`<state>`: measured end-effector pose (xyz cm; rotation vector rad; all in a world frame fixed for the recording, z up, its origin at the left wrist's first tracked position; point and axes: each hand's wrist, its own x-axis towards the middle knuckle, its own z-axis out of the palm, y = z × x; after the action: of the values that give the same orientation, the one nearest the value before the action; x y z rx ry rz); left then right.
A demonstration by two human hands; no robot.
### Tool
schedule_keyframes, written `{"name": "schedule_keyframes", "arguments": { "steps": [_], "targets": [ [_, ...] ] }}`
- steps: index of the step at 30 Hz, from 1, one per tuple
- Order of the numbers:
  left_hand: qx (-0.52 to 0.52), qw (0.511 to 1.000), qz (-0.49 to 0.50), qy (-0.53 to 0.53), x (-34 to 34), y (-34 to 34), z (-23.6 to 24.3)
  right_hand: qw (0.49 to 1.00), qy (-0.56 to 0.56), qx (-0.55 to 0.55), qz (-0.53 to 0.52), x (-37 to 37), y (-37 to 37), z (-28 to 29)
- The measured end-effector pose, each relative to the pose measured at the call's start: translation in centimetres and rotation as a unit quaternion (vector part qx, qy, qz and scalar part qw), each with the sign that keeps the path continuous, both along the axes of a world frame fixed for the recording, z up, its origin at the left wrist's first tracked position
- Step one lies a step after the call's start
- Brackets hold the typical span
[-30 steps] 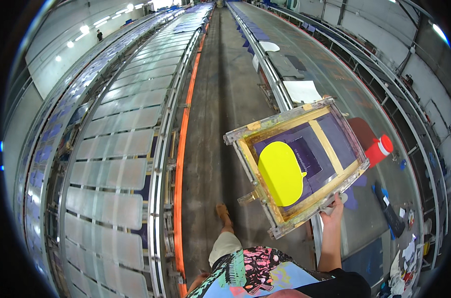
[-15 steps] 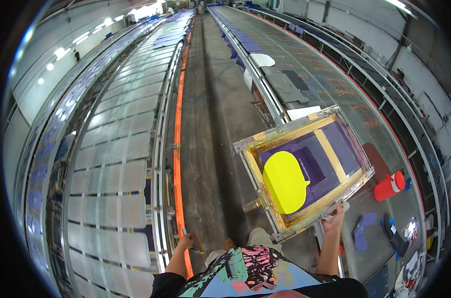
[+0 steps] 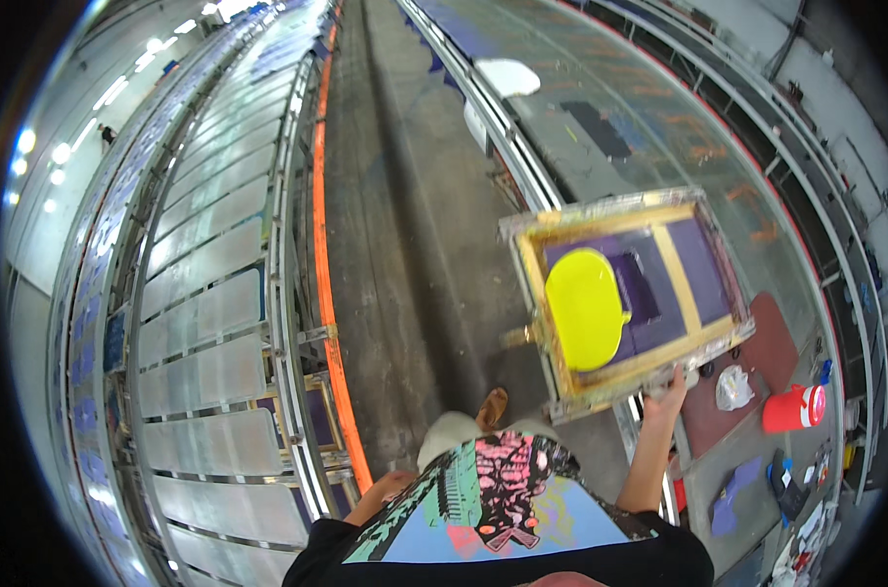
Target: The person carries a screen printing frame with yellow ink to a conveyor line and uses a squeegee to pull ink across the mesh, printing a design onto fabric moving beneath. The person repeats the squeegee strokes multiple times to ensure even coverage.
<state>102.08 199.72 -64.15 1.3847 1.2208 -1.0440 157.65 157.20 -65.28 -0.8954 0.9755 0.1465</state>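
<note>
Since the earlier frame, the person has moved forward along the aisle [image 3: 405, 245], carrying a flat printing frame [image 3: 608, 383] along with them, so that more of a red-brown mat [image 3: 772, 338] shows beyond it and a crumpled clear bag [image 3: 732, 388] has come into view. From where I stand, the frame is on the person's right, slightly tilted, partly above the aisle and partly over the near edge of the right-hand table [image 3: 640, 117]; I cannot tell whether it touches the table. It is rectangular, with scuffed, stained grey outer bars and a tan inner border. Purple mesh [image 3: 713, 264] fills the middle, crossed near its right end by a tan strip [image 3: 677, 274]. To the left lies a large, smooth, bright yellow patch [image 3: 586, 311], rounded like a pebble with a small nub on its right side, beside a darker purple rectangle [image 3: 642, 284]. The right hand [image 3: 667, 391] is closed around the frame's near edge, fingers bent. The left hand [image 3: 393, 481] hangs low beside the patterned shirt [image 3: 493, 499], partly hidden, and I cannot tell how far it is open or whether it holds anything. A red jug [image 3: 788, 409] lies on its side just beyond the mat
</note>
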Motion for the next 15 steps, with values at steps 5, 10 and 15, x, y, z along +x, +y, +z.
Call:
{"name": "schedule_keyframes", "arguments": {
  "steps": [5, 10, 15],
  "targets": [
    [-0.019, 0.999, -0.018, 0.037, -0.4, 5.1, 0.9, 0.997, 0.055, 0.009, -0.047, 1.6, 4.2, -1.6],
    [-0.055, 0.997, -0.034, 0.043, 0.5, 6.6, -0.8, 0.994, 0.068, -0.057, -0.066, 3.3, 2.9, -0.2],
    [-0.067, 0.995, -0.06, 0.043, 4.3, 14.4, -3.7, 0.991, 0.054, -0.069, -0.103, 3.0, 1.9, -2.1]
  ]
}}
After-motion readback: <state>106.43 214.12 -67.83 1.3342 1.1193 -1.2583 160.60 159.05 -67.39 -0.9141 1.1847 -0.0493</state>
